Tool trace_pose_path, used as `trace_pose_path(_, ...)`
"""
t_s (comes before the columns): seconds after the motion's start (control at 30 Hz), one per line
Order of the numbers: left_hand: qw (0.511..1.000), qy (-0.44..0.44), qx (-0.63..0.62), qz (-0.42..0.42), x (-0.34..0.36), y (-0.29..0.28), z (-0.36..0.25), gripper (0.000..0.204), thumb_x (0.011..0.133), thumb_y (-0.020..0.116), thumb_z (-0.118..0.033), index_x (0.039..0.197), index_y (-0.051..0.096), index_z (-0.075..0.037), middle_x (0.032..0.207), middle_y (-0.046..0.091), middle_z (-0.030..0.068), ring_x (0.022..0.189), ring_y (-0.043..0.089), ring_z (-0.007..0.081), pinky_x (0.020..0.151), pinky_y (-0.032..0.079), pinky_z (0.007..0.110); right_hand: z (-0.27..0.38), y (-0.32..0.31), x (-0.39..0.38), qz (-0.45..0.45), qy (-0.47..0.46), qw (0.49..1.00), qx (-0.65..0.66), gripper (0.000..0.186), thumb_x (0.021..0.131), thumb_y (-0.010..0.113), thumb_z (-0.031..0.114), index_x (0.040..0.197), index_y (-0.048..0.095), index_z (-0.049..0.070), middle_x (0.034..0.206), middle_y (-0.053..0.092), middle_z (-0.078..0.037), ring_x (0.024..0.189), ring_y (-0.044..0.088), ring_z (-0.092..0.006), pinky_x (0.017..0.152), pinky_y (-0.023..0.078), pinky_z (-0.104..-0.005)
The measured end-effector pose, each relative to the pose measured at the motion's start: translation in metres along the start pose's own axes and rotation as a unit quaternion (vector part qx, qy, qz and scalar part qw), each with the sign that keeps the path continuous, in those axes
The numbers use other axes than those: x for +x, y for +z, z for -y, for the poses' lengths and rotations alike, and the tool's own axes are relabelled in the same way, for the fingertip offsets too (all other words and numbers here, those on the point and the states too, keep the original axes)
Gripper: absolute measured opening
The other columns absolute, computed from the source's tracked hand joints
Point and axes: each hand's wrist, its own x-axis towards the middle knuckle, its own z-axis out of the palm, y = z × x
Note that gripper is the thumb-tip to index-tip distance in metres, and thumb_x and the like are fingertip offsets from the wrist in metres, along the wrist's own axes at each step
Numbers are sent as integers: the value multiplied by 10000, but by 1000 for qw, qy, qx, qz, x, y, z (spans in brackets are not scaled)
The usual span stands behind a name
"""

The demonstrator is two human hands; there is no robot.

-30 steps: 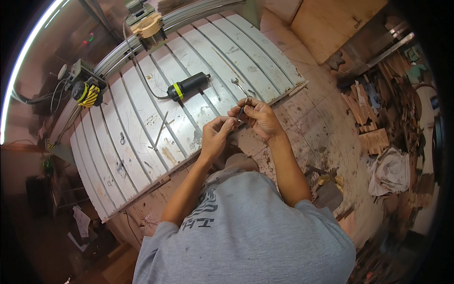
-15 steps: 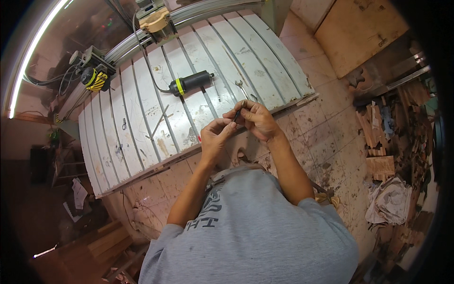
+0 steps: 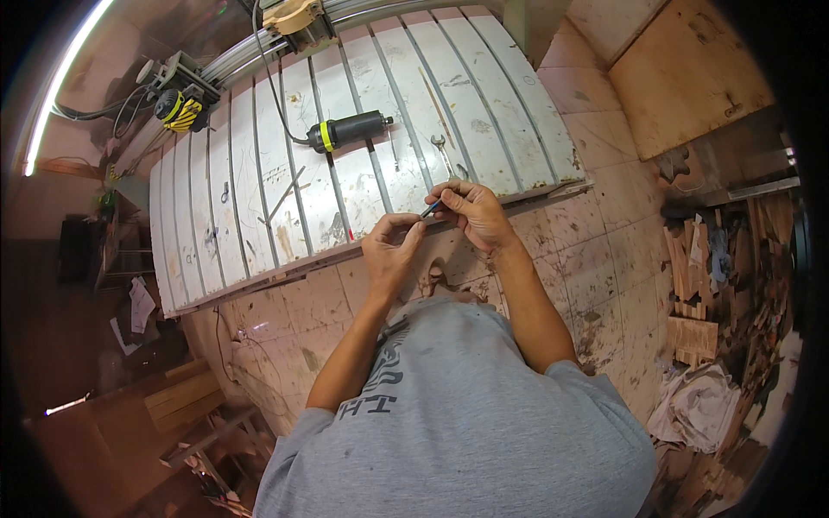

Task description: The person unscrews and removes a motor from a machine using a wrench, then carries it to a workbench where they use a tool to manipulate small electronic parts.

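Both my hands meet over the front edge of a slatted metal machine bed (image 3: 259,173). My right hand (image 3: 471,211) pinches a small dark metal bit (image 3: 429,208) at its upper end. My left hand (image 3: 393,242) has its fingertips closed on the bit's lower end. Just beyond my right hand a small wrench (image 3: 441,148) lies on the bed. Farther back lies a black router motor (image 3: 350,130) with a yellow-green band and a cable. A thin metal rod (image 3: 285,194) lies to the left on the slats.
A gantry rail with a wooden clamp (image 3: 294,17) runs along the bed's far edge, with a yellow-and-black motor (image 3: 177,108) at its left end. Stained floor tiles (image 3: 596,250) lie to the right. Wood offcuts (image 3: 699,259) and a crumpled cloth (image 3: 699,401) sit far right.
My view has shifted, so the bed sits higher and more to the left. My hands stay together on the bit, which now lies flatter between them.
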Motion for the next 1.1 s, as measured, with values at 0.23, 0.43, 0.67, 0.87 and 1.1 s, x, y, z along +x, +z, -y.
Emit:
trace_pose_path(0.23, 998, -5, 48, -48, -10, -7, 5, 162, 909, 788, -96, 1021, 757, 17, 1001, 765, 100, 885, 718, 142, 801, 569, 280, -8, 12, 8, -19, 52, 997, -50, 215, 1053, 618, 143, 1139, 672, -46, 1075, 711, -110, 963, 680, -157, 860, 588, -289)
trace_pose_path(0.43, 976, 74, 176, -107, -25, -32, 0, 204, 884, 809, -135, 1031, 757, -4, 959, 762, 107, 854, 711, 151, 765, 564, 299, -34, 24, 14, -15, 61, 993, -102, 221, 1027, 661, 123, 1107, 685, -82, 980, 715, -110, 811, 667, -153, 751, 570, -283)
trace_pose_path(0.67, 981, 57, 123, -139, -39, -72, -9, 136, 882, 795, -112, 977, 765, -20, 938, 758, 103, 821, 714, 207, 762, 564, 328, -62, 55, 23, -11, 91, 988, -125, 228, 1028, 669, 163, 1073, 686, -60, 905, 713, -100, 767, 684, -156, 719, 583, -280)
trace_pose_path(0.87, 985, 110, 125, -37, -22, -79, 5, 96, 889, 767, -67, 963, 754, -7, 943, 750, 129, 846, 717, 249, 794, 560, 350, -59, 57, -1, -83, 69, 987, -119, 242, 1029, 666, 191, 973, 693, -42, 814, 682, -83, 731, 665, -139, 674, 560, -267)
trace_pose_path(1.1, 963, 164, 122, 174, -8, 6, 4, 231, 913, 769, -50, 1131, 721, 8, 958, 749, 91, 880, 698, 168, 848, 544, 296, -8, 15, -93, -275, -66, 958, -58, 330, 979, 747, 322, 937, 704, -2, 784, 685, -50, 649, 646, -108, 592, 552, -256)
